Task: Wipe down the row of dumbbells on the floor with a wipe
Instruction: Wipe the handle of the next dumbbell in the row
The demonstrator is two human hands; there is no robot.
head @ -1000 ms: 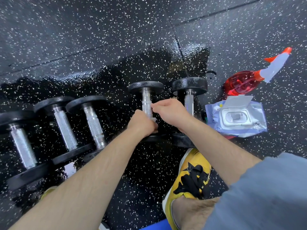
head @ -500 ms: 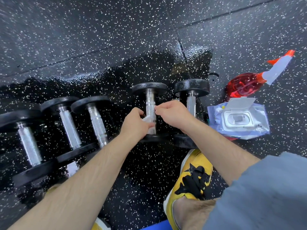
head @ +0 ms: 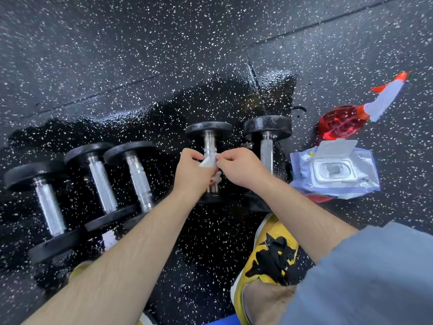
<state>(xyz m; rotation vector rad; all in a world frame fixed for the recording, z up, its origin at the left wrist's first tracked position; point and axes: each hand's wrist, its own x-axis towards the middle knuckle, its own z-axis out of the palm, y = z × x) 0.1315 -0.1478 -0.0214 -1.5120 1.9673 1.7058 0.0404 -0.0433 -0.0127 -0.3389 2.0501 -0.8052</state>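
Several black dumbbells with knurled steel handles lie in a row on the wet speckled floor. Both hands meet at the handle of the fourth dumbbell (head: 209,139). My left hand (head: 191,172) pinches a small white wipe (head: 206,163) against the handle from the left. My right hand (head: 240,168) pinches the same wipe from the right, fingers curled at the bar. Most of the wipe is hidden under the fingers. Left of it lie three more dumbbells (head: 138,174), (head: 100,181), (head: 48,207); the fifth dumbbell (head: 267,146) lies to the right.
An open pack of wipes (head: 332,171) lies right of the row, with a red spray bottle (head: 346,120) on its side behind it. My yellow and black shoe (head: 269,254) stands close under my right forearm. A dark wet patch (head: 210,102) surrounds the dumbbells.
Both hands with the wipe have slid up the fourth dumbbell's handle, away from me, from its near end toward the middle. The view has shifted slightly.
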